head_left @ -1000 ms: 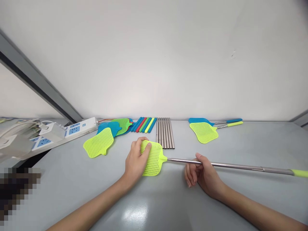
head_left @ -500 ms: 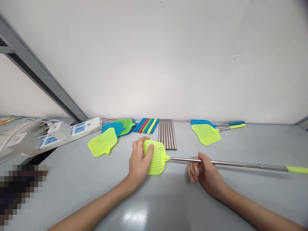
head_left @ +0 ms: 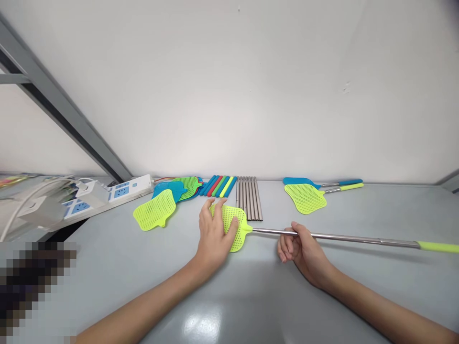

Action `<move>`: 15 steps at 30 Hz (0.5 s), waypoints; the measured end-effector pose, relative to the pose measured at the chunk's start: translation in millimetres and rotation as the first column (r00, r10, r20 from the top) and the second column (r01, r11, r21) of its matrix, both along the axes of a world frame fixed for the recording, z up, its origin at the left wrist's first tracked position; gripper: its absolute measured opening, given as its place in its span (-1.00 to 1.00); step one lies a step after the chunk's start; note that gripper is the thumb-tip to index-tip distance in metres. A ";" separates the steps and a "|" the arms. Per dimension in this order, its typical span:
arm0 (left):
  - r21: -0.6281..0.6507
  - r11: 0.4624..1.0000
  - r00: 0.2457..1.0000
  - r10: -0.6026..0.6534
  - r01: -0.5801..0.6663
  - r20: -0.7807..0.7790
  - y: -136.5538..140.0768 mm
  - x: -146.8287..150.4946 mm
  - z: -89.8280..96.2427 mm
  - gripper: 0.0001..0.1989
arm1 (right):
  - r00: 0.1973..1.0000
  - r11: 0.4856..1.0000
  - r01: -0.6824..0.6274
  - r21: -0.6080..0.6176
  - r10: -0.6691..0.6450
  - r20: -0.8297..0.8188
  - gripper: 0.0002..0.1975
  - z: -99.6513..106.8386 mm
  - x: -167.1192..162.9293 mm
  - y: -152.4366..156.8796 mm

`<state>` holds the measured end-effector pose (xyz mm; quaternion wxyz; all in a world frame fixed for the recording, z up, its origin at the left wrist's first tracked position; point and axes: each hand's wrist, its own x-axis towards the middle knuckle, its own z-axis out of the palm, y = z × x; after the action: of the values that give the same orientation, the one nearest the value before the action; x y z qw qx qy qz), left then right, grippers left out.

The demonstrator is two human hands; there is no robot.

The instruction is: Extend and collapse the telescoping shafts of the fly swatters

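Observation:
My left hand lies over the yellow-green perforated head of a fly swatter, its fingers spread and its thumb across the mesh. The swatter's metal rod is drawn out long to the right and ends in a yellow-green handle. My right hand is closed around the middle of the rod, thumb on top and fingers curled beneath. Just beyond the swatter head, several bare metal rods lie side by side. Left of them are several coloured handles.
Loose swatter heads lie at the left, a yellow-green one and a blue one among them. Two short swatters, one blue and one yellow-green, rest near the wall. A power strip with plugs and cables stands far left.
My left hand has slid right across the swatter head and its fingers have spread. The swatter has shifted slightly away from me and left, with my right hand still on the rod.

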<state>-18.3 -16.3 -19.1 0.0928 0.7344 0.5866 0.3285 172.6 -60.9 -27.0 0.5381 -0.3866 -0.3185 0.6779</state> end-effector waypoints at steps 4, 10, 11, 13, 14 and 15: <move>0.018 0.999 0.996 -0.025 0.027 -0.091 -0.9 1.4 -2.2 -0.60 | 1.000 1.000 0.002 -0.016 -0.002 0.002 -0.50 0.8 -0.7 -0.3; 0.012 0.973 0.946 -0.222 0.231 -0.235 -7.0 3.6 3.4 -0.60 | 1.000 1.000 -0.012 -0.004 0.012 -0.017 -0.51 0.2 -1.6 0.3; 0.005 0.962 0.930 -0.264 0.274 -0.257 -8.5 4.2 4.4 -0.61 | 1.000 1.000 -0.012 0.002 0.012 -0.018 -0.51 0.1 -1.5 0.3; -0.012 0.936 0.893 -0.339 0.351 -0.295 -11.0 5.4 5.7 -0.64 | 1.000 1.000 -0.017 0.010 0.017 -0.018 -0.52 0.3 -1.3 0.4; -0.018 0.925 0.878 -0.366 0.379 -0.308 -11.9 5.8 5.9 -0.65 | 1.000 1.000 -0.020 0.015 0.020 -0.018 -0.52 0.5 -1.2 0.3; -0.021 0.917 0.867 -0.384 0.398 -0.318 -12.5 6.1 5.8 -0.65 | 1.000 1.000 -0.024 0.020 0.024 -0.016 -0.52 0.6 -1.1 0.2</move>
<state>-12.3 -28.8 -13.2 0.0457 0.8827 0.4254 0.1943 171.5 -60.6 -26.4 0.5365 -0.3718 -0.3253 0.6842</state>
